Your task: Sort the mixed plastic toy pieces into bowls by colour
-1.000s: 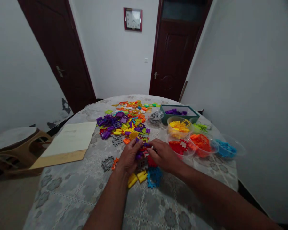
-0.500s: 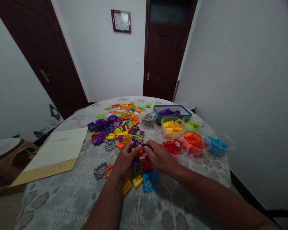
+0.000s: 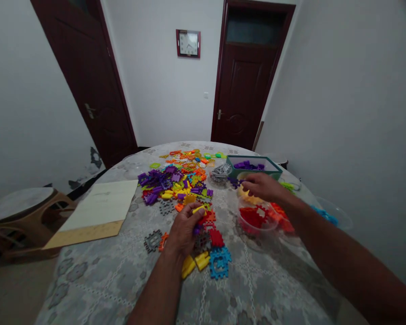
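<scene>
Between the thumb and fingers of my left hand [image 3: 186,225] is a yellow building piece [image 3: 199,210], held over the near end of the pile. My right hand [image 3: 262,186] reaches across the bowls on the right, its fingers pinched on a purple building piece [image 3: 235,183] close to the green box [image 3: 274,173]. Purple pieces lie inside that box. Under the right hand, a bowl of yellow pieces [image 3: 248,197] is partly hidden. Below my left hand lie a red piece [image 3: 216,238], a blue toothed piece [image 3: 219,262] and yellow pieces [image 3: 202,260].
A mixed pile of coloured pieces [image 3: 169,178] spreads over the patterned tablecloth [image 3: 98,280]. Clear bowls hold grey pieces [image 3: 221,171], red pieces [image 3: 255,216] and blue pieces [image 3: 326,215]. A pale board [image 3: 101,203] lies on the left, with a stool [image 3: 23,201] beyond the table edge.
My right hand has moved away from my left, rightward and forward toward the green box, carrying the purple piece. The left hand keeps the yellow piece. The view has shifted left.
</scene>
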Action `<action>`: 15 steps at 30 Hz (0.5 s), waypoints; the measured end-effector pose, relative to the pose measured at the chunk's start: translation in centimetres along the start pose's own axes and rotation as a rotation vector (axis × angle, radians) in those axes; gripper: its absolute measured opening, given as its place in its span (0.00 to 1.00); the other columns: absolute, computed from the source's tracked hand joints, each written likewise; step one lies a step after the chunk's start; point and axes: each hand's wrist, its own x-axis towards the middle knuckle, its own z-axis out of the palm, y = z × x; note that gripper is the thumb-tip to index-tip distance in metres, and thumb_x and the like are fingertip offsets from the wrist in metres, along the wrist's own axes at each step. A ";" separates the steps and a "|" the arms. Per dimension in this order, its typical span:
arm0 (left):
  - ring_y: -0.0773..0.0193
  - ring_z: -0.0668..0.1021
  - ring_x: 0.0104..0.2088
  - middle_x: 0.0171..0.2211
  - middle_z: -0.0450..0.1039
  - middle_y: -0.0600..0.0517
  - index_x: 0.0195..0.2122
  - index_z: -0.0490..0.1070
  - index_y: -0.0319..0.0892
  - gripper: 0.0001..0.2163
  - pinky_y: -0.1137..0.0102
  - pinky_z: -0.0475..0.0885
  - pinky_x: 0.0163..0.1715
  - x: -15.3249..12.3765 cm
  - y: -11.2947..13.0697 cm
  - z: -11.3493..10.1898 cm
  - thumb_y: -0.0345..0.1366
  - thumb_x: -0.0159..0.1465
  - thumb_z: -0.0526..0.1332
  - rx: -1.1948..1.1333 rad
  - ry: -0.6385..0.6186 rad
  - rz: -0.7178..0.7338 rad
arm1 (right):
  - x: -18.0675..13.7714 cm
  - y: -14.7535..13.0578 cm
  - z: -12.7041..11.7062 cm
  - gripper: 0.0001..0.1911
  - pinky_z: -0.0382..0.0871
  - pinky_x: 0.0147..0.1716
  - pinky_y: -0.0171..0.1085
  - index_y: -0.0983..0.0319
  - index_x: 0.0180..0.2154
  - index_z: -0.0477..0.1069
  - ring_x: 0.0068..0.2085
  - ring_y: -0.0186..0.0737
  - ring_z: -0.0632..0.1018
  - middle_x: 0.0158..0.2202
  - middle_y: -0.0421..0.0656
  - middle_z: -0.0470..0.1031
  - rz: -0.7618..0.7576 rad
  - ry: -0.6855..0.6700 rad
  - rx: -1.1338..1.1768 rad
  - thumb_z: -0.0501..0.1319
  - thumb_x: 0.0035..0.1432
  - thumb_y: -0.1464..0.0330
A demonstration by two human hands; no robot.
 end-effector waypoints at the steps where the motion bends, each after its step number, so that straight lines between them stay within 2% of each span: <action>1: 0.72 0.72 0.20 0.29 0.73 0.57 0.44 0.72 0.42 0.24 0.76 0.68 0.17 0.0 0.0 0.0 0.43 0.51 0.79 -0.001 -0.006 0.001 | 1.5 0.7 -0.7 0.13 0.66 0.26 0.33 0.62 0.32 0.80 0.27 0.37 0.79 0.27 0.43 0.80 0.045 0.043 -0.009 0.60 0.64 0.64; 5: 0.70 0.73 0.23 0.29 0.73 0.57 0.43 0.73 0.42 0.23 0.77 0.69 0.17 0.0 -0.1 -0.1 0.43 0.52 0.78 0.001 -0.003 0.018 | 5.1 2.2 -2.6 0.19 0.70 0.32 0.38 0.68 0.45 0.81 0.32 0.44 0.81 0.35 0.51 0.84 0.118 0.288 -0.061 0.55 0.67 0.63; 8: 0.70 0.73 0.23 0.29 0.72 0.57 0.43 0.72 0.42 0.23 0.76 0.70 0.18 -0.1 -0.2 -0.1 0.44 0.52 0.78 -0.011 0.009 0.021 | 4.4 2.0 -1.8 0.20 0.73 0.41 0.42 0.67 0.50 0.80 0.42 0.48 0.82 0.43 0.55 0.84 0.082 0.375 -0.083 0.57 0.66 0.64; 10: 0.71 0.72 0.22 0.28 0.71 0.58 0.43 0.72 0.42 0.23 0.76 0.69 0.17 -0.1 -0.2 0.0 0.45 0.52 0.78 -0.028 0.014 0.030 | 2.3 1.0 0.0 0.18 0.73 0.43 0.42 0.63 0.50 0.81 0.44 0.48 0.82 0.44 0.52 0.84 -0.015 0.318 -0.046 0.58 0.66 0.63; 13: 0.71 0.71 0.22 0.28 0.72 0.57 0.42 0.72 0.42 0.23 0.77 0.67 0.17 -0.1 -0.3 0.1 0.45 0.52 0.78 -0.031 0.027 0.059 | -2.4 -1.9 3.7 0.17 0.74 0.40 0.41 0.58 0.50 0.80 0.40 0.45 0.82 0.42 0.47 0.84 -0.181 0.111 0.091 0.59 0.68 0.59; 15: 0.71 0.72 0.22 0.28 0.72 0.57 0.42 0.72 0.42 0.22 0.77 0.67 0.18 0.0 -0.5 0.1 0.46 0.52 0.78 -0.020 0.027 0.076 | -5.4 -4.3 6.1 0.17 0.74 0.40 0.41 0.57 0.53 0.78 0.39 0.43 0.82 0.42 0.45 0.84 -0.218 -0.006 0.182 0.60 0.68 0.58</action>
